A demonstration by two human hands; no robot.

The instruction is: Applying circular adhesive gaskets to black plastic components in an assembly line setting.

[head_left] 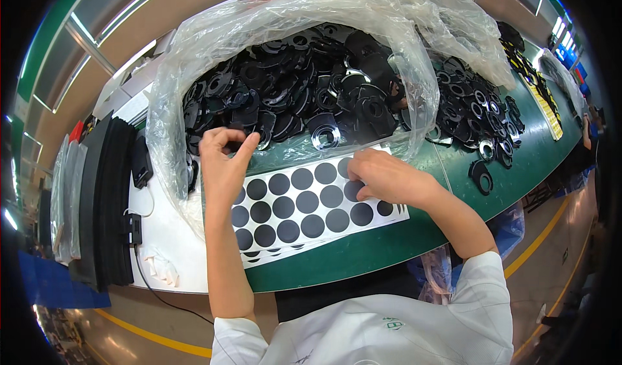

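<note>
A white sheet bearing rows of round black stickers lies on the green tabletop, with more such sheets under it. My right hand is over the sheet's right part, its thumb and fingers curled at a round black sticker that they partly cover. At the near left edge of a heap of flat black ring-shaped parts, my left hand is bent with thumb and fingers around a dark piece. That piece looks like one of the black parts, though the fingers hide most of it.
Clear plastic bagging surrounds the heap. A second pile of black ring parts lies to the right, with one loose part nearer me. At left stand tall black sheets and a small black device with a cable.
</note>
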